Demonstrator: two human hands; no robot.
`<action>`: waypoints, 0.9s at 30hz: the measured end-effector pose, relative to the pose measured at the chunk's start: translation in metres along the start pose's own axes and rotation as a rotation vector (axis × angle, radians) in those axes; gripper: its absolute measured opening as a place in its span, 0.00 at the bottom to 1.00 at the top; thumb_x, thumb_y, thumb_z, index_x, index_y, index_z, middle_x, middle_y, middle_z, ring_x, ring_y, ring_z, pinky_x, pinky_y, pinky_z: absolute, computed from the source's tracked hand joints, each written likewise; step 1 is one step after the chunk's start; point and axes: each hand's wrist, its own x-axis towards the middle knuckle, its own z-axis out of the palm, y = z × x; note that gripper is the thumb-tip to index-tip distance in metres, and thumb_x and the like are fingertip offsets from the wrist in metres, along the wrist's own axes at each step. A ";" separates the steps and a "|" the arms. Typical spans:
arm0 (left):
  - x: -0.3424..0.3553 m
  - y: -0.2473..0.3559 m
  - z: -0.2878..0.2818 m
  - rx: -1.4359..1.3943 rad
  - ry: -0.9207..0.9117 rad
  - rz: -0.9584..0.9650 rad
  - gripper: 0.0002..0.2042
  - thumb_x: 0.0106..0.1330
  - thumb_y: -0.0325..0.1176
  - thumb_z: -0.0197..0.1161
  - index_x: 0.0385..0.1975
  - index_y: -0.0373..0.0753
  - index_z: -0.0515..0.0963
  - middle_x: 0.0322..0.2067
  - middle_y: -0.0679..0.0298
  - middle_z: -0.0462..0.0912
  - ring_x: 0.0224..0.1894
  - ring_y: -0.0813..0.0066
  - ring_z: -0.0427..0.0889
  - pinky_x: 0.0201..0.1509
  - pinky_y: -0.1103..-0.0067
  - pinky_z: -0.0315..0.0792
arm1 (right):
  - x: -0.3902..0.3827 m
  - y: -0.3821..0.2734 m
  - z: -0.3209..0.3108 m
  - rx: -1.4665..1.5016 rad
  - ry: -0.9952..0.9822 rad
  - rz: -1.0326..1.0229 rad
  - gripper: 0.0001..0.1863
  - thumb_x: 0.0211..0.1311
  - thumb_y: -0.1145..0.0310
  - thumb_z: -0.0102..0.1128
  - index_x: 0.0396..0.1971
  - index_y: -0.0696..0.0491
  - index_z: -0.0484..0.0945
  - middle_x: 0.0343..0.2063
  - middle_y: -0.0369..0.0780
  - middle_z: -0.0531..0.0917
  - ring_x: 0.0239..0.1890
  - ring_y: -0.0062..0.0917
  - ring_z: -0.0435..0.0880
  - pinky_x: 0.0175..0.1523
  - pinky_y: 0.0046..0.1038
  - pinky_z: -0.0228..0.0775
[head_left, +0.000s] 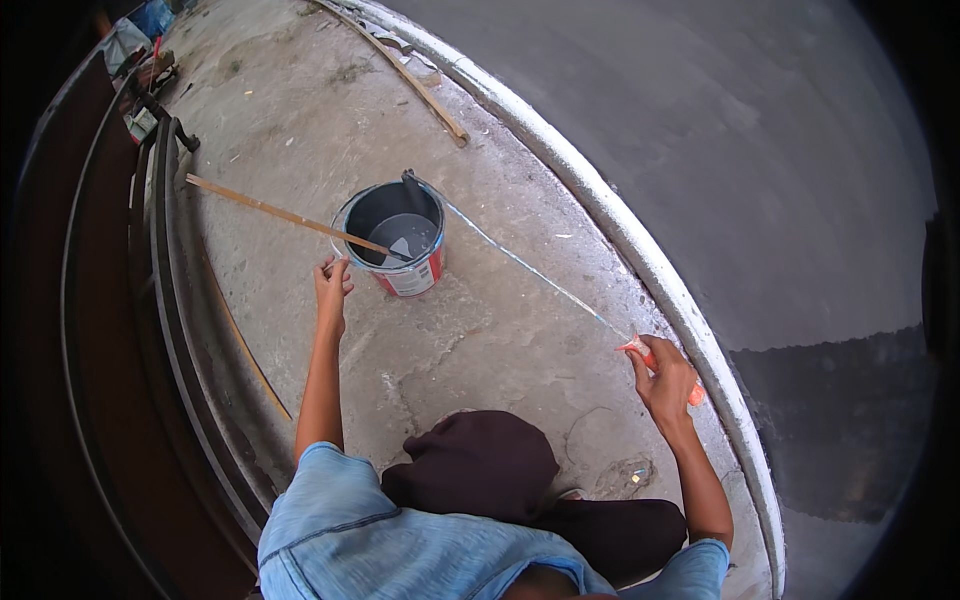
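My right hand (664, 385) is wrapped round the orange handle of a paint roller (520, 262). Its long thin rod reaches across to a bucket (406, 279), and the dark roller end rests at the rim on the far right. Grey liquid fills part of the bucket, which is dark inside with a red and white label outside. My left hand (333, 288) is at the near left of the rim, fingers pinched on the bucket's wire handle (338, 240). A wooden stick (270, 210) leans out of the bucket to the left, its lower end in the liquid.
A white-painted curb (640, 240) curves along the right, beside a grey wall or surface (760, 150) with a darker wet-looking patch (840, 410). A wooden strip (425, 95) lies on the concrete ahead. Dark metal railing-like furniture (165, 270) stands on the left.
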 end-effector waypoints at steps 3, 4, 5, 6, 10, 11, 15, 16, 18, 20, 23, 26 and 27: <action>-0.026 -0.007 -0.004 -0.017 0.067 0.032 0.35 0.65 0.52 0.62 0.64 0.33 0.62 0.50 0.54 0.73 0.53 0.66 0.75 0.54 0.71 0.73 | 0.019 -0.006 0.016 0.027 -0.011 -0.017 0.13 0.55 0.64 0.71 0.39 0.52 0.83 0.27 0.40 0.82 0.27 0.35 0.83 0.32 0.35 0.72; -0.032 -0.010 -0.006 -0.023 0.080 0.033 0.34 0.66 0.51 0.62 0.64 0.33 0.62 0.50 0.54 0.73 0.53 0.66 0.75 0.55 0.71 0.73 | 0.024 -0.008 0.022 0.037 -0.006 -0.036 0.13 0.55 0.64 0.71 0.39 0.52 0.83 0.27 0.40 0.82 0.27 0.35 0.83 0.32 0.35 0.72; -0.037 -0.013 -0.007 -0.029 0.092 0.033 0.34 0.66 0.51 0.62 0.64 0.33 0.62 0.50 0.55 0.73 0.53 0.66 0.75 0.55 0.72 0.72 | 0.028 -0.010 0.028 0.047 -0.001 -0.055 0.13 0.55 0.64 0.71 0.39 0.52 0.83 0.27 0.40 0.82 0.27 0.35 0.83 0.32 0.35 0.72; -0.041 -0.015 -0.009 -0.035 0.109 0.033 0.33 0.66 0.50 0.61 0.64 0.33 0.62 0.50 0.55 0.73 0.53 0.67 0.75 0.55 0.72 0.72 | 0.031 -0.012 0.032 0.059 0.003 -0.077 0.13 0.55 0.64 0.71 0.39 0.52 0.83 0.27 0.40 0.82 0.28 0.35 0.83 0.32 0.35 0.72; -0.043 -0.018 -0.013 -0.038 0.145 0.038 0.31 0.67 0.47 0.62 0.63 0.34 0.63 0.49 0.57 0.73 0.50 0.69 0.75 0.54 0.73 0.71 | 0.031 -0.010 0.033 0.036 -0.030 -0.033 0.13 0.54 0.64 0.72 0.38 0.52 0.83 0.28 0.41 0.83 0.29 0.35 0.83 0.32 0.35 0.72; -0.039 -0.019 -0.015 -0.033 0.158 0.056 0.30 0.67 0.46 0.62 0.63 0.34 0.63 0.49 0.58 0.73 0.50 0.70 0.75 0.54 0.73 0.71 | 0.029 -0.004 0.028 0.031 -0.015 -0.010 0.13 0.54 0.64 0.72 0.38 0.52 0.83 0.28 0.41 0.83 0.29 0.36 0.83 0.33 0.35 0.72; -0.039 0.001 -0.005 -0.009 0.214 0.182 0.27 0.68 0.42 0.62 0.61 0.35 0.64 0.48 0.59 0.73 0.48 0.71 0.74 0.52 0.74 0.71 | 0.010 0.017 -0.004 -0.019 -0.004 0.026 0.13 0.54 0.64 0.73 0.37 0.53 0.83 0.29 0.41 0.83 0.29 0.36 0.83 0.33 0.35 0.72; -0.037 0.001 -0.006 0.003 0.250 0.216 0.25 0.69 0.41 0.61 0.60 0.35 0.65 0.47 0.59 0.73 0.48 0.72 0.74 0.52 0.74 0.71 | 0.006 0.015 -0.011 -0.002 -0.015 0.040 0.13 0.53 0.65 0.73 0.37 0.53 0.83 0.30 0.42 0.84 0.30 0.36 0.83 0.34 0.34 0.72; -0.037 -0.004 -0.015 0.012 0.332 0.304 0.21 0.70 0.39 0.61 0.56 0.35 0.66 0.46 0.59 0.73 0.47 0.72 0.74 0.51 0.74 0.70 | -0.006 0.010 -0.026 -0.003 -0.054 0.085 0.13 0.52 0.66 0.74 0.36 0.54 0.83 0.30 0.42 0.84 0.30 0.36 0.84 0.34 0.34 0.73; -0.040 -0.002 -0.013 0.036 0.355 0.348 0.15 0.72 0.40 0.57 0.48 0.36 0.68 0.42 0.60 0.75 0.45 0.73 0.74 0.50 0.75 0.70 | -0.019 0.012 -0.037 0.019 -0.035 0.110 0.14 0.51 0.65 0.74 0.36 0.54 0.84 0.29 0.42 0.84 0.29 0.35 0.84 0.34 0.34 0.73; -0.061 0.025 0.010 -0.126 0.306 0.376 0.14 0.76 0.42 0.51 0.33 0.37 0.69 0.31 0.64 0.74 0.36 0.77 0.72 0.42 0.77 0.66 | -0.024 0.013 -0.039 0.038 -0.033 0.165 0.14 0.50 0.64 0.75 0.35 0.55 0.84 0.27 0.42 0.84 0.29 0.35 0.83 0.34 0.34 0.73; -0.074 0.033 0.027 -0.189 0.183 0.431 0.19 0.77 0.43 0.48 0.24 0.39 0.69 0.24 0.67 0.71 0.30 0.79 0.68 0.36 0.78 0.63 | -0.005 0.015 -0.012 0.020 -0.017 0.097 0.15 0.51 0.62 0.74 0.36 0.54 0.84 0.27 0.42 0.84 0.28 0.36 0.84 0.33 0.35 0.73; -0.084 0.042 0.032 -0.189 0.156 0.442 0.20 0.78 0.43 0.47 0.23 0.39 0.68 0.22 0.68 0.69 0.28 0.80 0.66 0.34 0.79 0.61 | 0.002 0.013 0.001 0.037 -0.004 0.062 0.15 0.52 0.61 0.73 0.36 0.54 0.84 0.27 0.43 0.84 0.28 0.37 0.84 0.33 0.35 0.73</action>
